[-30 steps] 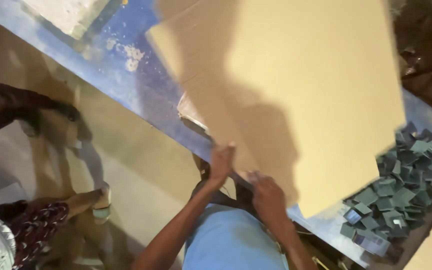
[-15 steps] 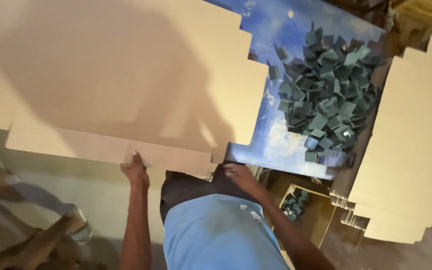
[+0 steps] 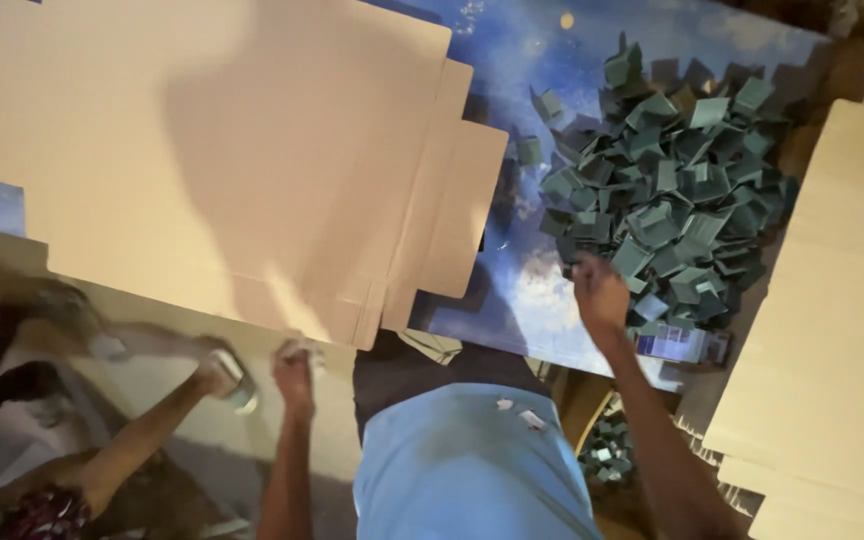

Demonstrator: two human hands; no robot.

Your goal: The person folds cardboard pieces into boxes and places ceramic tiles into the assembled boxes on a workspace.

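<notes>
A large flat tan cardboard blank (image 3: pixel 222 170) with cut flaps lies across the blue table (image 3: pixel 542 290). My left hand (image 3: pixel 294 368) is at the blank's near edge, fingers curled against it. My right hand (image 3: pixel 600 292) reaches into the near edge of a heap of small dark green folded card pieces (image 3: pixel 667 190); whether it holds one is hidden by the hand. My blue shirt (image 3: pixel 472 470) fills the bottom centre.
A stack of more tan cardboard blanks (image 3: pixel 832 330) sits at the right. Another person's arm (image 3: pixel 142 430) and hand reach in at lower left, below the table edge. More green pieces lie in a container (image 3: pixel 607 455) under the table.
The view has shifted over the table. My right hand left the cardboard's near edge and went right to the green heap. My left hand stays at the blank's edge.
</notes>
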